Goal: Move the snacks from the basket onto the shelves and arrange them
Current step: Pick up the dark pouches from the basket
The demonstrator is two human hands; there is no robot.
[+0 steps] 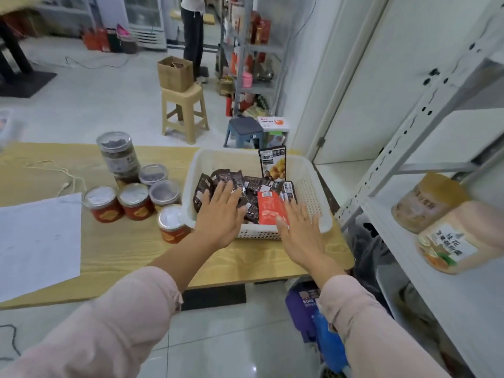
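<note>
A white plastic basket point(308, 186) stands on the wooden table, at its right end. Inside lie several dark brown snack packets point(253, 185), a red packet point(270, 208) and an upright black pouch point(272, 165) leaning on the far wall. My left hand point(221, 214) is stretched flat over the dark packets at the basket's left side, fingers straight. My right hand point(300, 230) hovers flat over the near right corner, beside the red packet. Neither hand holds anything. To the right rises a white metal shelf point(463, 309).
Several jars point(136, 201) with red labels and a tall clear jar point(118, 154) stand left of the basket, next to a white paper sheet point(38, 241). Two peach-coloured tubs point(447, 227) lie on the shelf. Beyond the table are stools and a person standing.
</note>
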